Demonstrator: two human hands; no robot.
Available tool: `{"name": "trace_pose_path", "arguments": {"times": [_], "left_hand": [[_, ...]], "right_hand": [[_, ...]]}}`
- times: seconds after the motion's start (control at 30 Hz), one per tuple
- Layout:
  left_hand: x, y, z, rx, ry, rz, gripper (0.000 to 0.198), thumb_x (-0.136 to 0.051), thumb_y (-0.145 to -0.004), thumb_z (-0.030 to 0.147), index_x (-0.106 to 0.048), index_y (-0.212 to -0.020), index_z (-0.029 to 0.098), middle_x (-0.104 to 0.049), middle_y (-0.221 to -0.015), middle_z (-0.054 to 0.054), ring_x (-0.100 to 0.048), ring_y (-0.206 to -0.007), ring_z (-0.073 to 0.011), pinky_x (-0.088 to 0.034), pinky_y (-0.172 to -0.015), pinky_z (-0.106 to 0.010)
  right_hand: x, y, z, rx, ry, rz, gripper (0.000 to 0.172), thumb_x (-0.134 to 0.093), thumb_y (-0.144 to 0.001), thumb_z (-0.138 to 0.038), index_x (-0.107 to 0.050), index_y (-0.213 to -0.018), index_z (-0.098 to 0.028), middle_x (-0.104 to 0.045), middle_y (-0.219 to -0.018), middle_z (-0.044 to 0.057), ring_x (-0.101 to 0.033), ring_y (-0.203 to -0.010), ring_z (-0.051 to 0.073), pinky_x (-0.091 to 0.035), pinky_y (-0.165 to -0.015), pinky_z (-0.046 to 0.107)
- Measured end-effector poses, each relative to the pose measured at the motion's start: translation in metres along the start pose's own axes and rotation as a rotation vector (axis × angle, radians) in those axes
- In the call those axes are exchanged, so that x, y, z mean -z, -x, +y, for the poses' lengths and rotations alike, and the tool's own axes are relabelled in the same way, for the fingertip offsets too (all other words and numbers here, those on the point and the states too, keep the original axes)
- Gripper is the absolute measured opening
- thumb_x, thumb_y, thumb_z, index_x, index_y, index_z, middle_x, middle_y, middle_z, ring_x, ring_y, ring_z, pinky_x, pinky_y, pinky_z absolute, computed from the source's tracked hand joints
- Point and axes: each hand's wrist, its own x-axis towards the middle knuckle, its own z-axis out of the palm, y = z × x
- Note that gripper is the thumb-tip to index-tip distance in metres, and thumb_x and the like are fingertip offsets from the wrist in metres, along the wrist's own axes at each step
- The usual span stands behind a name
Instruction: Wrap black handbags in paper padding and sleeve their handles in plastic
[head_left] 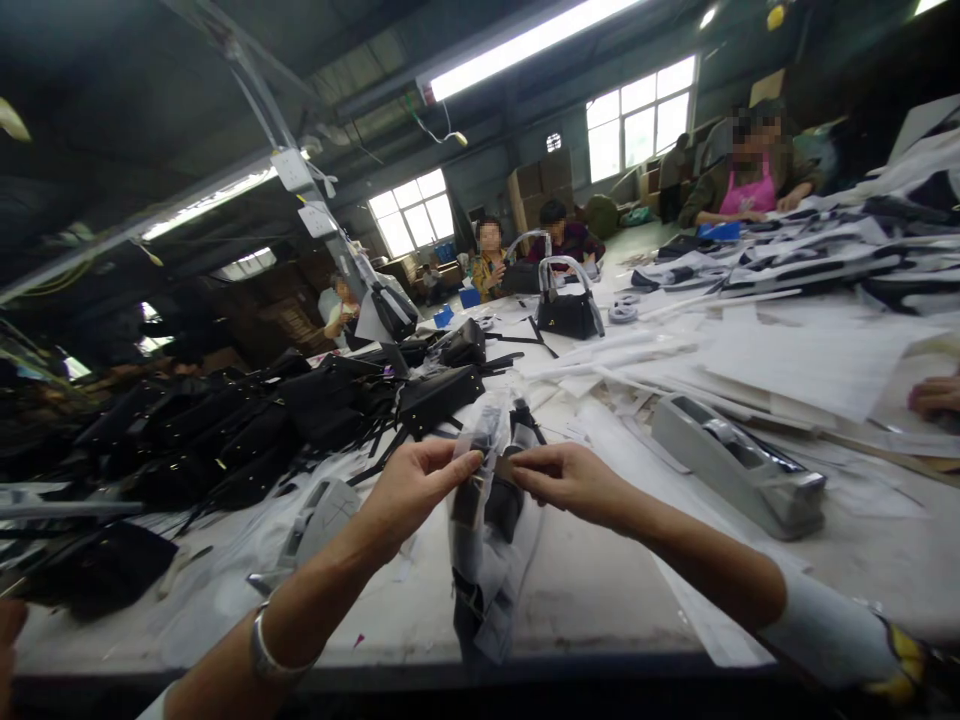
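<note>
In front of me at the table's near edge is a black strap bundle [469, 560], partly covered in white wrapping and clear film. My left hand [420, 485] pinches its upper left side, thumb pressed on the film. From the right, my right hand [559, 480] closes its thumb and fingers on a small brownish piece against the same bundle; exactly what that piece is I cannot make out. A grey tape dispenser [739, 465] stands right of my right hand. Another grey tape dispenser [319, 525] sits partly behind my left forearm.
Black handbags [292, 410] lie heaped on the left. One handbag with wrapped handles [566, 312] stands upright farther back. White foam sheets [810, 360] and strips spread over the right. Several people work around the table, one in a pink apron [750, 188]; another person's hand [936, 395] shows at the right edge.
</note>
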Motion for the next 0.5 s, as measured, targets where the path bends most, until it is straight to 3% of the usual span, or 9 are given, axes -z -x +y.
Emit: {"name": "trace_pose_path", "arguments": {"times": [0.17,0.3,0.4,0.5], "left_hand": [[0.000,0.000,0.003,-0.047,-0.114,-0.018,0.032,-0.066,-0.086,0.046,-0.079,-0.101,0.020,-0.077,-0.088,-0.004,-0.067,-0.087,-0.0246,-0.046,-0.079,-0.029],[0.003,0.002,0.007,-0.086,-0.249,-0.029,0.033,-0.062,-0.089,0.046,-0.079,-0.103,0.021,-0.077,-0.093,-0.004,-0.067,-0.087,-0.0248,-0.045,-0.077,-0.028],[0.003,0.001,0.009,-0.125,-0.348,-0.007,0.031,-0.061,-0.089,0.046,-0.080,-0.094,0.021,-0.076,-0.085,-0.002,-0.066,-0.083,-0.0237,-0.045,-0.074,-0.027],[0.000,0.001,0.010,-0.169,-0.397,0.040,0.030,-0.061,-0.089,0.045,-0.080,-0.086,0.021,-0.076,-0.081,-0.001,-0.067,-0.081,-0.0233,-0.045,-0.073,-0.027]], "right_hand": [[-0.011,-0.015,-0.013,-0.016,-0.330,-0.101,0.043,-0.068,-0.082,-0.056,-0.070,-0.070,-0.015,-0.046,-0.055,-0.004,-0.035,-0.053,0.009,-0.024,-0.050,0.024],[-0.009,-0.013,-0.021,-0.108,-0.584,-0.163,0.029,-0.077,-0.075,-0.043,-0.073,-0.082,-0.015,-0.059,-0.069,0.000,-0.048,-0.063,0.011,-0.036,-0.059,0.024],[-0.010,-0.012,-0.027,-0.176,-0.605,-0.129,0.035,-0.078,-0.074,-0.048,-0.074,-0.087,-0.015,-0.066,-0.081,0.003,-0.055,-0.071,0.015,-0.040,-0.064,0.026],[-0.014,-0.016,-0.030,-0.218,-0.494,-0.027,0.043,-0.080,-0.070,-0.053,-0.071,-0.079,-0.013,-0.062,-0.070,0.001,-0.048,-0.060,0.011,-0.031,-0.055,0.025]]}}
